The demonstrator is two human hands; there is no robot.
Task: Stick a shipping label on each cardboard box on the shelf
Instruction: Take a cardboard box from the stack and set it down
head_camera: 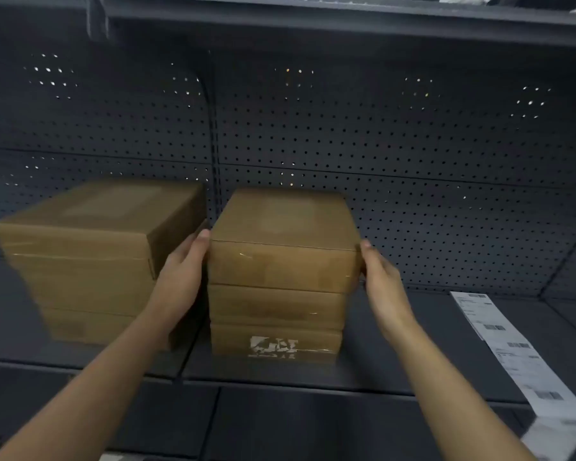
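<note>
The top box (283, 261) sits between the left hand (180, 271) and right hand (379, 277), whose seemingly flat fingers press its sides, while the label strip (512, 354) lies nearer the right.

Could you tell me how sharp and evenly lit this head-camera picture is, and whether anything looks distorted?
Head view: dim overall; the left box stack is soft; tape glare streaks the top box; print on the label strip is unreadable; wide-angle distortion bows the back panel.

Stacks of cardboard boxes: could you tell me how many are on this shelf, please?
2. The left stack stands untouched; the middle stack has the left hand and right hand on its top box.
</note>
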